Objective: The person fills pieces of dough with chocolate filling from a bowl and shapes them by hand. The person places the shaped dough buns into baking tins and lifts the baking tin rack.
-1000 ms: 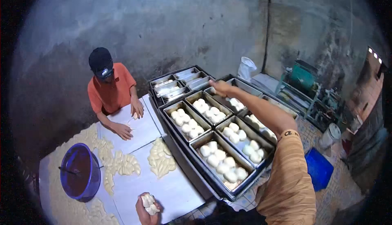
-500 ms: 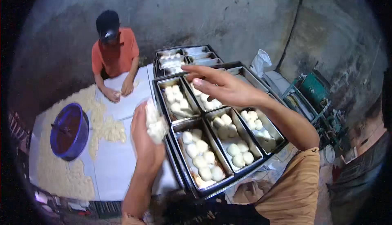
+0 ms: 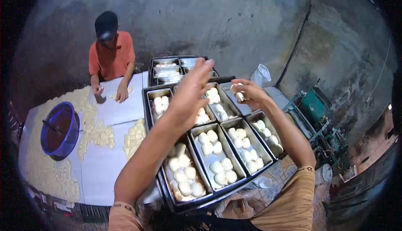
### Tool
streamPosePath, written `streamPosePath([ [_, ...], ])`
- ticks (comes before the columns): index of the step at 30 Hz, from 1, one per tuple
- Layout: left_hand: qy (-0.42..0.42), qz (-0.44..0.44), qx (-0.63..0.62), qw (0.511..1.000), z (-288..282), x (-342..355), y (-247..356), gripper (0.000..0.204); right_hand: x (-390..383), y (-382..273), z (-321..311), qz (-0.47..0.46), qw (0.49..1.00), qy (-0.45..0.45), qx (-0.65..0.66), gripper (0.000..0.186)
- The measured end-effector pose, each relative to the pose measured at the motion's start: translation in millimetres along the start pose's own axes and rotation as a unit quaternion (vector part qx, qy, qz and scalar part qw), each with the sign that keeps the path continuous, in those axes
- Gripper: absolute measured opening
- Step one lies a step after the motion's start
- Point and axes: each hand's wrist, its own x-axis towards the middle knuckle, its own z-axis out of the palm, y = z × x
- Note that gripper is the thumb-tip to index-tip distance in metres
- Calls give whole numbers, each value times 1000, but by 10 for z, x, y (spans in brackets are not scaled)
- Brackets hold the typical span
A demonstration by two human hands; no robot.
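Note:
My left hand (image 3: pixel 190 94) is raised over the metal pans with its fingers spread and nothing in it. My right hand (image 3: pixel 251 93) hovers over the far right pans, fingers closed on a small white dough ball (image 3: pixel 239 95). Below both hands, several loaf pans (image 3: pixel 217 157) filled with round dough balls sit side by side in a large black tray (image 3: pixel 166 197). More pans (image 3: pixel 167 69) are stacked behind them.
Across the white table (image 3: pixel 100 164), a person in an orange shirt and dark cap (image 3: pixel 111 57) rolls dough. Piles of cut dough pieces (image 3: pixel 97 132) lie beside a blue bucket (image 3: pixel 60 128). A white bag (image 3: pixel 260 73) and a green machine (image 3: pixel 314 107) stand at the right.
My left hand, which carried a dough piece up from the table, is now open over the pans. My right hand has drawn back and now holds a dough ball.

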Motion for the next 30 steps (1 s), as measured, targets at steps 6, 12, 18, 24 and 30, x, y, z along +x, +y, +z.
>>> streamPosePath([
  [6,85,127,15,988,-805,-484,7,52,1082,443,-608,20,999,40,-22,49],
  [12,297,111,-17,948,-1846,-1538,-445,47,1333,547,-635,-138,910,-5,-390,88],
  [18,510,69,-49,856,-2472,-2212,-1084,42,1220,426,-473,-256,766,81,-584,44],
  [24,543,32,-54,838,-2608,-2442,-1543,35,1213,479,-368,-184,744,80,-638,27],
  [30,538,-2,-147,830,-2598,-2514,-1870,26,1436,668,-279,-134,641,23,-755,25],
])
